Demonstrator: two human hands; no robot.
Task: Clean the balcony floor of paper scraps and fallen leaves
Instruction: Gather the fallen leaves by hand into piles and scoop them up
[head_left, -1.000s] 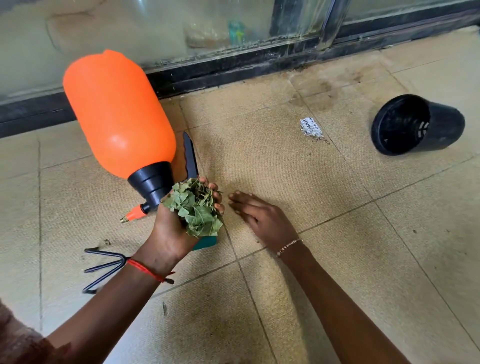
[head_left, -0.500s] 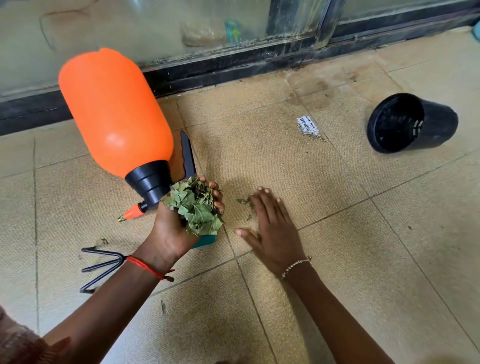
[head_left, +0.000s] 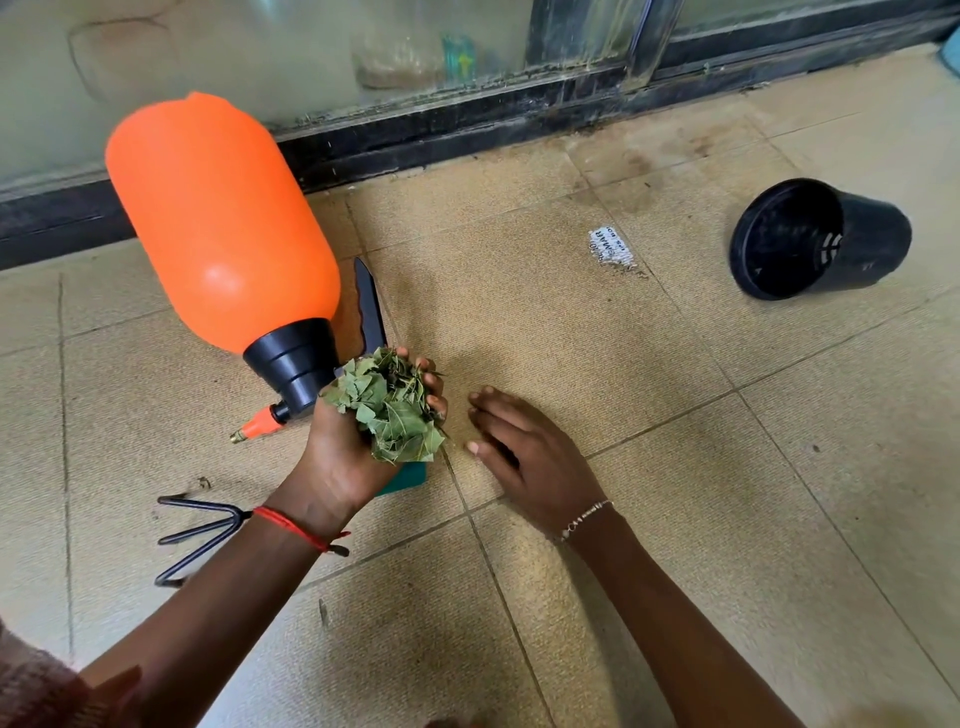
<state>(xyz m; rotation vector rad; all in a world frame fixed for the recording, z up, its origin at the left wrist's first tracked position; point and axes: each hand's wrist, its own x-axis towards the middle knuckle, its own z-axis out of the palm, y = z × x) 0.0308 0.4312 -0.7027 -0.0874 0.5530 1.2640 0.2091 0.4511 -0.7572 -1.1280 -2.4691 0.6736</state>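
**Sweeping loose bits toward a full hand**

The left hand (head_left: 358, 447) is cupped palm-up just above the beige tiled balcony floor (head_left: 571, 364). Its fingers (head_left: 435, 385) curl round a clump of dry green leaves (head_left: 392, 410) that heaps well above the palm. The right hand (head_left: 524, 452) lies flat on the tile just beside it, with its fingers straight and spread and gripping nothing. I cannot tell whether any crumbs lie under it.

The step looks like raking stray bits toward the cupped hand. To do it well, the flat hand should keep its edge down on the tile and draw in one slow pass. The left hand should drop its little-finger side to the floor to make a lip. It is already brim-full, so squeezing harder may crush dry leaves and shed more. Emptying it first seems wiser.

The clump has no true front. Its longer run goes from the fingertips back toward the wrist, roughly away from and toward the person. A white printed paper scrap (head_left: 612, 248) lies flat and untouched, well apart from both hands. Its long side slants from far-left to near-right, between the hands and a black plastic plant pot (head_left: 857, 244) tipped on its side. An orange plastic sprayer bottle (head_left: 223, 218) and a black three-pronged hand rake (head_left: 200, 530) lie to the left.
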